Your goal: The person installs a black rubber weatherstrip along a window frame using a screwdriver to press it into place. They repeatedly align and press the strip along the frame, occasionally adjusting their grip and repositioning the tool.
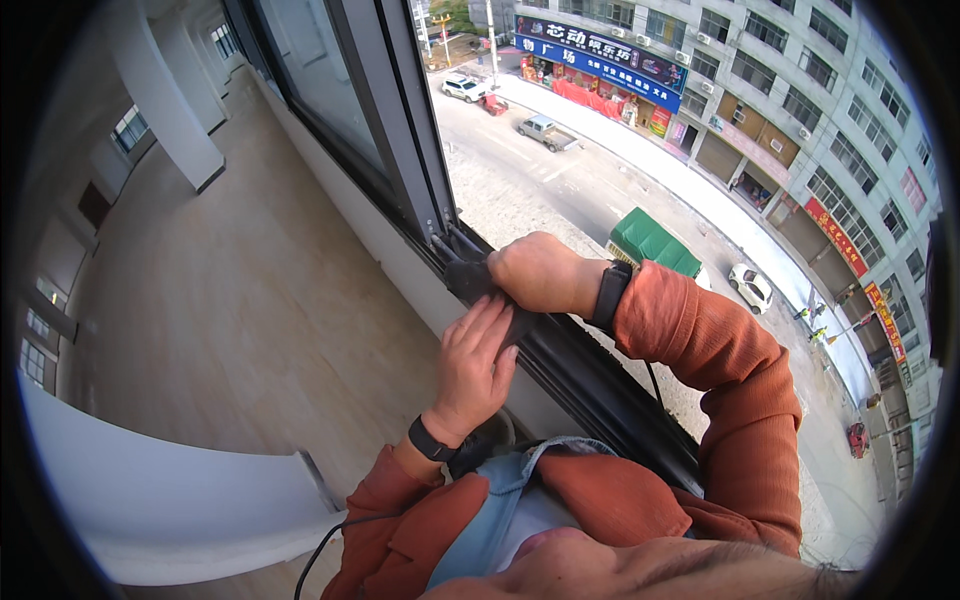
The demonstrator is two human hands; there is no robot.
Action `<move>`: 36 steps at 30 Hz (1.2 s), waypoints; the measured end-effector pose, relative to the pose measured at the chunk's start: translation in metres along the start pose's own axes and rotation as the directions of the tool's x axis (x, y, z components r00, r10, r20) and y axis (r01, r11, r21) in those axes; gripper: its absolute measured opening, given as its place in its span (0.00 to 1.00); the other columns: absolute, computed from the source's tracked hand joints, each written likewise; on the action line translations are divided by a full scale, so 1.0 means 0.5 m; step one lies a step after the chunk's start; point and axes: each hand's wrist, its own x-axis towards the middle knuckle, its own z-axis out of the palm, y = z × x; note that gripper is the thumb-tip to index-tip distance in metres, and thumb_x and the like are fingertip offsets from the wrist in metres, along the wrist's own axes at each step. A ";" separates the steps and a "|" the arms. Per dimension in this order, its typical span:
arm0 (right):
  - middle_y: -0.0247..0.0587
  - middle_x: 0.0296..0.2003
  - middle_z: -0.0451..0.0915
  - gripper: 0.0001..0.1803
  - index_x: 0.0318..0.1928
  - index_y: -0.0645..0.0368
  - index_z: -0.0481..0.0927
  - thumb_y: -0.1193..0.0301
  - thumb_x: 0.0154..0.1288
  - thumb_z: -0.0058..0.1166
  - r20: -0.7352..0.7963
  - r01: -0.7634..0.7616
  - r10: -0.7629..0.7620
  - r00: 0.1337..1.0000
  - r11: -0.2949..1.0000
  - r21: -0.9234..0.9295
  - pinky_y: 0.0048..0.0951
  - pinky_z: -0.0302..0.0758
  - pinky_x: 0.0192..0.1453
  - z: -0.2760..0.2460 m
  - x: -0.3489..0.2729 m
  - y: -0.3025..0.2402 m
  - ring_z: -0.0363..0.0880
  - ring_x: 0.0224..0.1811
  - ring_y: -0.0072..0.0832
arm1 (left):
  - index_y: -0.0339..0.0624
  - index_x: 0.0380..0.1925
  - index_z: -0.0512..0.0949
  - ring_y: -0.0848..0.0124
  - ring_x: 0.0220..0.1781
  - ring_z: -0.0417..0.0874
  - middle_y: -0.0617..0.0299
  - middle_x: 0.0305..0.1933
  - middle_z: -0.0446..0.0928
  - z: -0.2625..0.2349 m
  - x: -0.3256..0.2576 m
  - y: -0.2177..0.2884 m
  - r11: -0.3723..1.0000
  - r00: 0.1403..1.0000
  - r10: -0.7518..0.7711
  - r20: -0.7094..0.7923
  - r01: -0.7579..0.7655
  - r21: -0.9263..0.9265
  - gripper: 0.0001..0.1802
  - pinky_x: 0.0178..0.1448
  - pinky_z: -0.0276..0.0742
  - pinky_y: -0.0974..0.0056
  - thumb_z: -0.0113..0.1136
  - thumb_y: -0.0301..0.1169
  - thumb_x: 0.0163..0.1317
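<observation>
My right hand is closed in a fist on a dark cloth at the corner of the black window frame. The cloth lies over the black sill track, right where the upright sash edge meets it. My left hand rests on the near end of the cloth, its fingers stretched out together and the thumb apart. Its fingertips lie just below the right hand. Two short prongs stick out from the cloth's far end; what they belong to is hidden under it. Each wrist wears a black band.
Left of the sill stretches a wide indoor floor with a white pillar and a curved white wall. Beyond the opening, a street with a green-covered truck lies far below. A thin black cable hangs beside my right sleeve.
</observation>
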 end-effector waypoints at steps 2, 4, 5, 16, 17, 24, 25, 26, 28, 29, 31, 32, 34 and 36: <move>0.44 0.31 0.89 0.08 0.31 0.55 0.91 0.71 0.62 0.59 -0.072 0.035 -0.041 0.997 0.997 -0.075 0.39 0.86 0.41 -0.009 0.141 -0.010 0.91 0.38 0.42 | 0.30 0.66 0.78 0.46 0.76 0.74 0.43 0.71 0.77 -0.075 0.046 -0.113 1.000 1.000 0.005 -0.006 -0.005 -0.014 0.27 0.75 0.67 0.45 0.61 0.30 0.68; 0.42 0.32 0.90 0.08 0.32 0.53 0.91 0.71 0.62 0.59 -0.072 0.027 -0.038 0.997 0.990 -0.139 0.38 0.86 0.41 -0.018 0.311 -0.014 0.92 0.38 0.41 | 0.30 0.66 0.77 0.45 0.76 0.73 0.42 0.71 0.76 -0.155 0.100 -0.237 1.000 1.000 0.001 -0.005 0.000 0.020 0.27 0.76 0.66 0.45 0.61 0.31 0.68; 0.41 0.32 0.90 0.08 0.32 0.53 0.92 0.71 0.62 0.60 -0.074 0.026 -0.039 0.997 0.984 -0.177 0.37 0.86 0.41 -0.018 0.392 -0.012 0.92 0.38 0.40 | 0.30 0.66 0.77 0.45 0.76 0.73 0.42 0.71 0.76 -0.184 0.127 -0.297 0.999 1.000 -0.001 -0.010 0.002 0.034 0.28 0.77 0.65 0.45 0.61 0.31 0.68; 0.42 0.36 0.91 0.10 0.36 0.53 0.93 0.70 0.66 0.58 0.058 0.070 -0.060 0.997 0.977 -0.199 0.39 0.86 0.48 -0.185 1.303 0.023 0.92 0.44 0.41 | 0.34 0.70 0.76 0.50 0.80 0.71 0.45 0.75 0.75 -0.662 0.455 -0.978 0.986 0.994 -0.104 0.030 0.099 0.132 0.27 0.81 0.61 0.47 0.59 0.30 0.72; 0.43 0.36 0.91 0.10 0.37 0.53 0.92 0.70 0.66 0.57 0.054 0.058 -0.049 0.997 0.984 -0.170 0.39 0.86 0.48 -0.208 1.367 0.025 0.91 0.44 0.42 | 0.34 0.70 0.76 0.50 0.80 0.71 0.46 0.75 0.75 -0.709 0.478 -1.036 0.985 0.993 -0.114 0.040 0.108 0.132 0.27 0.81 0.61 0.47 0.59 0.30 0.72; 0.50 0.27 0.87 0.05 0.28 0.58 0.89 0.73 0.52 0.62 -0.066 0.041 -0.048 0.997 0.994 -0.098 0.43 0.85 0.39 -0.331 1.810 0.021 0.90 0.33 0.48 | 0.34 0.69 0.76 0.50 0.80 0.71 0.46 0.76 0.74 -1.007 0.638 -1.463 0.985 0.992 -0.120 0.032 0.115 0.129 0.26 0.81 0.61 0.47 0.58 0.27 0.72; 0.50 0.27 0.87 0.05 0.28 0.58 0.89 0.73 0.52 0.62 -0.066 0.062 -0.069 0.995 0.993 -0.104 0.43 0.85 0.39 -0.340 1.881 0.022 0.90 0.33 0.48 | 0.34 0.69 0.76 0.50 0.80 0.71 0.46 0.76 0.74 -1.046 0.667 -1.527 0.986 0.993 -0.114 0.022 0.111 0.125 0.26 0.81 0.61 0.47 0.58 0.27 0.72; 0.49 0.27 0.87 0.05 0.28 0.58 0.89 0.74 0.54 0.61 -0.064 0.066 -0.073 0.995 0.993 -0.097 0.43 0.85 0.39 -0.338 1.946 0.023 0.90 0.34 0.47 | 0.33 0.70 0.76 0.48 0.80 0.70 0.45 0.76 0.74 -1.072 0.692 -1.581 0.986 0.993 -0.116 0.032 0.112 0.125 0.27 0.81 0.62 0.47 0.59 0.27 0.71; 0.45 0.30 0.89 0.07 0.30 0.56 0.90 0.73 0.60 0.60 -0.064 0.065 -0.073 0.995 0.990 -0.124 0.41 0.85 0.42 -0.325 2.101 0.017 0.91 0.36 0.44 | 0.33 0.69 0.76 0.47 0.80 0.70 0.43 0.75 0.74 -1.132 0.743 -1.696 0.988 0.992 -0.129 0.006 0.128 0.085 0.27 0.81 0.63 0.46 0.59 0.26 0.70; 0.44 0.31 0.90 0.07 0.30 0.55 0.90 0.72 0.62 0.60 -0.065 0.060 -0.069 0.995 0.989 -0.132 0.40 0.85 0.42 -0.315 2.191 0.016 0.91 0.37 0.42 | 0.32 0.69 0.76 0.46 0.80 0.70 0.43 0.75 0.74 -1.164 0.770 -1.760 0.987 0.989 -0.145 -0.010 0.145 0.062 0.27 0.81 0.63 0.46 0.60 0.26 0.70; 0.42 0.33 0.90 0.07 0.31 0.54 0.91 0.71 0.63 0.60 -0.095 0.020 -0.036 0.995 0.987 -0.157 0.38 0.85 0.43 -0.295 2.381 0.023 0.92 0.39 0.40 | 0.31 0.68 0.76 0.44 0.79 0.70 0.42 0.74 0.74 -1.225 0.828 -1.895 0.989 0.986 -0.142 -0.089 0.146 0.033 0.27 0.81 0.64 0.46 0.60 0.26 0.70; 0.41 0.34 0.91 0.07 0.32 0.53 0.91 0.71 0.63 0.60 -0.078 -0.008 -0.006 0.997 0.983 -0.182 0.38 0.85 0.44 -0.289 2.475 0.026 0.92 0.40 0.39 | 0.31 0.68 0.76 0.44 0.79 0.70 0.41 0.73 0.75 -1.257 0.856 -1.965 0.987 0.980 -0.154 -0.129 0.158 0.016 0.27 0.81 0.64 0.46 0.60 0.26 0.70; 0.40 0.35 0.91 0.08 0.33 0.52 0.91 0.70 0.64 0.60 -0.083 0.029 -0.046 0.995 0.979 -0.201 0.37 0.85 0.44 -0.281 2.639 0.053 0.92 0.40 0.38 | 0.33 0.68 0.76 0.42 0.79 0.69 0.42 0.74 0.73 -1.311 0.923 -2.115 0.986 0.985 -0.156 -0.076 0.160 0.042 0.27 0.82 0.62 0.45 0.60 0.27 0.70; 0.40 0.36 0.91 0.09 0.34 0.52 0.92 0.70 0.65 0.59 -0.047 0.045 -0.057 0.997 0.974 -0.223 0.37 0.85 0.44 -0.281 2.806 0.071 0.92 0.41 0.38 | 0.34 0.66 0.78 0.44 0.78 0.70 0.45 0.73 0.76 -1.369 0.991 -2.266 0.983 0.983 -0.171 -0.067 0.175 0.060 0.24 0.81 0.63 0.45 0.58 0.27 0.71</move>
